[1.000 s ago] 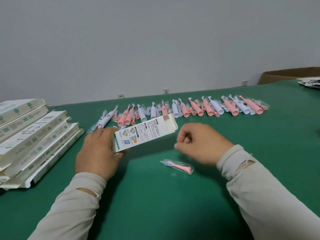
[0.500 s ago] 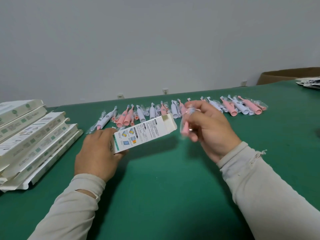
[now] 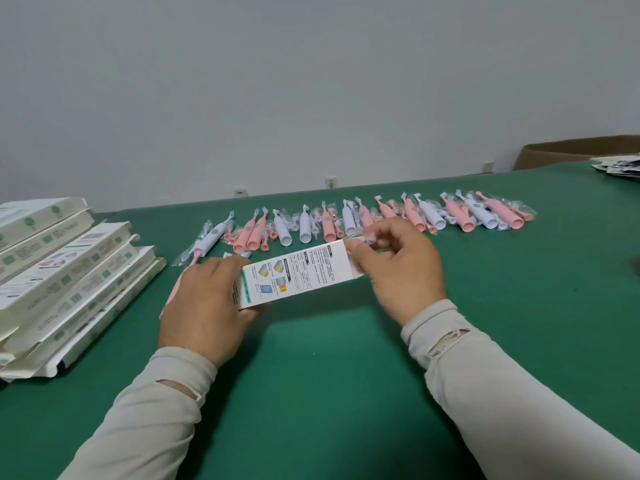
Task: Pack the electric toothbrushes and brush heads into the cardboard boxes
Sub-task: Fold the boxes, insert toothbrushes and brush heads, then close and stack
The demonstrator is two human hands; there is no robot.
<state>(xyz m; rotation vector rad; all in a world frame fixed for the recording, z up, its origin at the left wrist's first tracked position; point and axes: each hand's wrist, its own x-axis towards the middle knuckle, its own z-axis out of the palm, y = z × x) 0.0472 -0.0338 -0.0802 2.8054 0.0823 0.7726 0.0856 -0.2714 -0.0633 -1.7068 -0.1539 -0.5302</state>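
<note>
A white printed cardboard box [image 3: 299, 275] lies slanted just above the green table [image 3: 346, 375]. My left hand [image 3: 204, 306] grips its near left end. My right hand [image 3: 398, 268] is at the box's open far end and pinches a brush head in a clear plastic bag [image 3: 369, 236] at the opening; most of the bag is hidden by my fingers. A row of pink and white electric toothbrushes and bagged brush heads [image 3: 363, 220] lies across the table behind the box. A pink toothbrush [image 3: 176, 289] shows partly behind my left hand.
A slanted stack of flat white boxes [image 3: 62, 278] sits at the left edge of the table. A brown carton [image 3: 571, 150] stands past the far right corner, with some printed sheets [image 3: 620, 166] on the table beside it. Wall sockets sit along the back wall.
My right hand picked the bagged pink brush head up from the table in front of me, raised it and brought it to the box's open end. The left hand kept hold of the box.
</note>
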